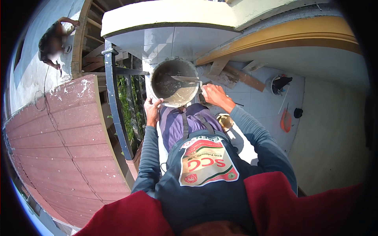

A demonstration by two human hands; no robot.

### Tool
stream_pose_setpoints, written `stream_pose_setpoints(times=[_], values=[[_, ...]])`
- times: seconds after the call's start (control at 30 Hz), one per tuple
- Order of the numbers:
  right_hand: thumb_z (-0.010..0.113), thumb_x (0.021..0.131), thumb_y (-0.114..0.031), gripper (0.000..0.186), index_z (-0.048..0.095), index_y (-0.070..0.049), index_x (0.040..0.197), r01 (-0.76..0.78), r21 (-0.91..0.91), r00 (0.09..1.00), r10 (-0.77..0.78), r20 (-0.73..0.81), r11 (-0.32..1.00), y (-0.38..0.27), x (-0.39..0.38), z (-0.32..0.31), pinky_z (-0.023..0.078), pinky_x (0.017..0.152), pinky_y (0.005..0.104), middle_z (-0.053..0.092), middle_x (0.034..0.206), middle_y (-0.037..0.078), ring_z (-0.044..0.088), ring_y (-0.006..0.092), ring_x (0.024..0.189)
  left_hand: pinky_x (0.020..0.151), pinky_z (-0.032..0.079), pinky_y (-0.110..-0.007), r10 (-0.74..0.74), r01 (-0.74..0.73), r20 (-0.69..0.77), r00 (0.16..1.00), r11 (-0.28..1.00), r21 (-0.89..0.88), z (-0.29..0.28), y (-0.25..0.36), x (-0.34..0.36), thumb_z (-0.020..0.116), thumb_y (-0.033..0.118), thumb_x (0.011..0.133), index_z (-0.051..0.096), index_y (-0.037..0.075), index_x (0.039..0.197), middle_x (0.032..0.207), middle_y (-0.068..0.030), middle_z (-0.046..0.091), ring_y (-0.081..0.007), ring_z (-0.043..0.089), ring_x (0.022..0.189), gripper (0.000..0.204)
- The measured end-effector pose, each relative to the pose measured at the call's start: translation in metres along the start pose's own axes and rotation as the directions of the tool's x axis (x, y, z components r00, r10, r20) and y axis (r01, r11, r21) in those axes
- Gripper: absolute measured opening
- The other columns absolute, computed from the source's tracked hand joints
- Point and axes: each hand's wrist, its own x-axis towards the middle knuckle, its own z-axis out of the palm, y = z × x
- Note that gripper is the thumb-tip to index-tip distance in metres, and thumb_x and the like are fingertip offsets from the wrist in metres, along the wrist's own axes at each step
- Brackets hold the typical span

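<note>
A round grey bucket (160, 74) rests close in front of my knees, its inside coated with cement. Wet grey mortar (183, 95) lies in its near part. My left hand (152, 111) is closed on the near left rim, with the thumb at the edge. At the right side, my right hand (215, 96) grips the handle of a pointed trowel (185, 79). The trowel's metal blade reaches leftward over the bucket's opening. Whether the blade touches the mortar I cannot tell. The ends of my right fingers are partly hidden around the handle.
A dark metal railing (114, 102) stands left of me, beside a red corrugated roof (59, 145). Wooden boards (245, 78), a small bucket (271, 85) and an orange basin (286, 120) lie right. A yellowish container (225, 122) sits by my leg. Another person (50, 43) works far left.
</note>
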Motion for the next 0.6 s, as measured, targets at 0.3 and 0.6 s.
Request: stream_pose_setpoints(times=[0.3, 0.6], values=[[0.058, 0.079, -0.023, 0.029, 0.060, -0.005, 0.102, 0.047, -0.052, 0.994, -0.051, -0.094, 0.998, -0.009, -0.010, 0.035, 0.045, 0.069, 0.0459, 0.062, 0.094, 0.019, 0.060, 0.0369, 0.081, 0.053, 0.047, -0.020, 0.015, -0.022, 0.038, 0.999, 0.980, 0.197, 0.024, 0.002, -0.007, 0.067, -0.001, 0.074, 0.055, 0.012, 0.087, 0.081, 0.0030, 0.061, -0.0057, 0.058, 0.067, 0.022], [0.058, 0.079, -0.022, 0.026, 0.064, 0.004, 0.078, -0.180, 0.239, 0.983, 0.163, 0.089, 0.954, -0.035, 0.005, 0.052, 0.051, 0.069, 0.0536, 0.063, 0.073, 0.028, 0.063, 0.0471, 0.072, 0.056, 0.046, -0.021, -0.086, 0.052, 0.124, 0.989, 0.966, 0.252, 0.018, -0.008, 0.014, 0.066, -0.001, 0.075, 0.055, 0.013, 0.091, 0.086, 0.0023, 0.063, -0.0062, 0.059, 0.068, 0.023]])
